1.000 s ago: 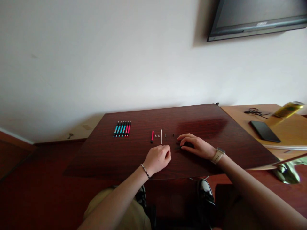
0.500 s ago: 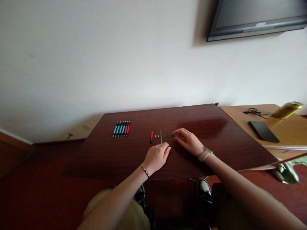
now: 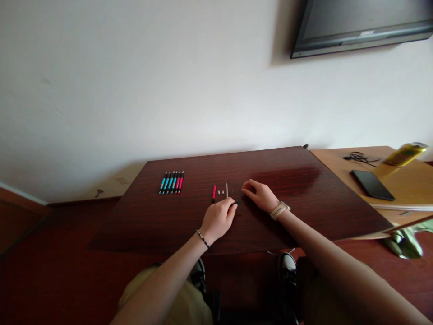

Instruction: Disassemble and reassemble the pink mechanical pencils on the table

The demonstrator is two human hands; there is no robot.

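Note:
My left hand [image 3: 219,217] is closed on a slim black pen part [image 3: 238,202], whose end sticks out past the thumb and forefinger. Right of it, my right hand [image 3: 260,195] rests low over the table with fingers curled together; anything inside them is hidden. Beyond the left hand lies a pink pen barrel [image 3: 214,193]. Beside that barrel are two small white pieces [image 3: 221,192] and a thin pale refill [image 3: 227,188], partly covered by my left hand. A tiny dark piece, perhaps a spring [image 3: 232,191], lies right of the refill.
Several blue and pink pens [image 3: 171,183] lie in a row on the left of the dark wooden table [image 3: 199,169]. On the lighter desk at right are a phone [image 3: 372,184], a black cable [image 3: 360,157] and a yellow can [image 3: 406,154]. A screen [image 3: 365,27] hangs on the wall.
My right hand's fingers have curled in and the hand has shifted slightly left. My left hand has moved a little away from me and left with the black pen part.

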